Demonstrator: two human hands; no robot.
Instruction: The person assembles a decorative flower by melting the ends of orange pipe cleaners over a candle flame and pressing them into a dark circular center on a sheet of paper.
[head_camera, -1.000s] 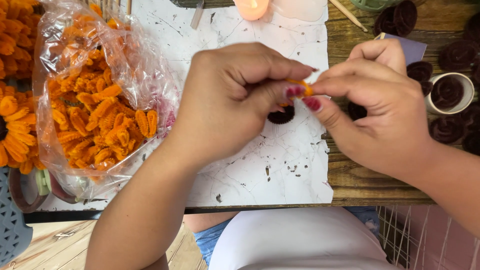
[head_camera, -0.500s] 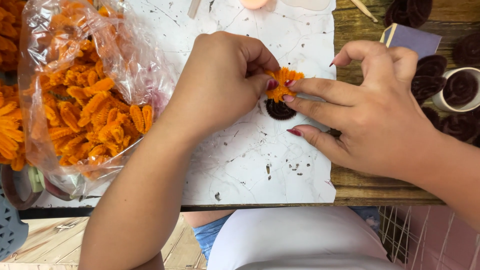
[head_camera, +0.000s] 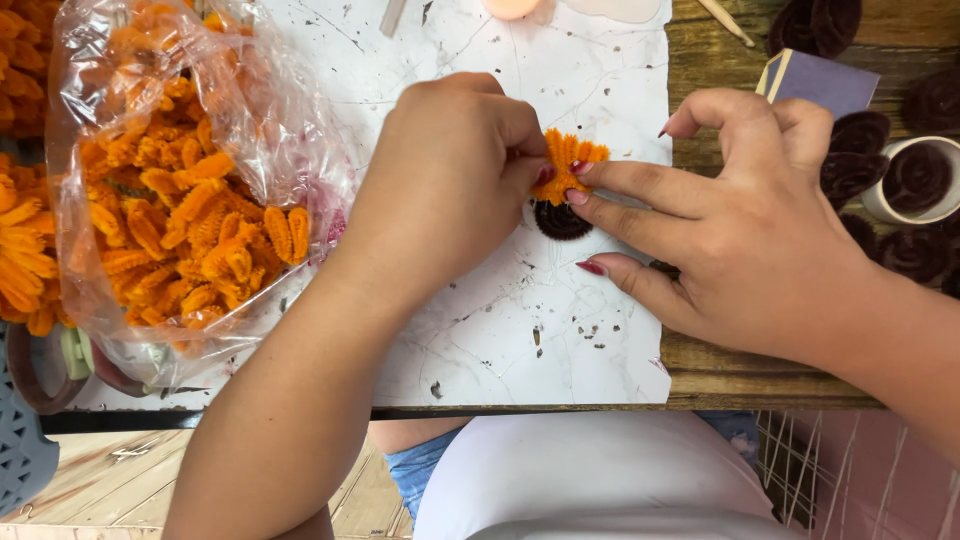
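A brown wooden counter carries a big white sheet of marbled paper with cracks and little dark crumbs on it. At the left edge of the counter lies a clear plastic bag stuffed with fuzzy orange loops. The left hand is curled up, and its fingers pinch a small fan of fuzzy orange petals. The right hand has its fingers stretched out, and two fingertips press on the same orange petals. Right under the petals, touching them, sits a small round dark brown fuzzy coil, near the middle of the paper. More dark brown fuzzy coils lie along the right edge of the counter, and one sits inside a little white cup.
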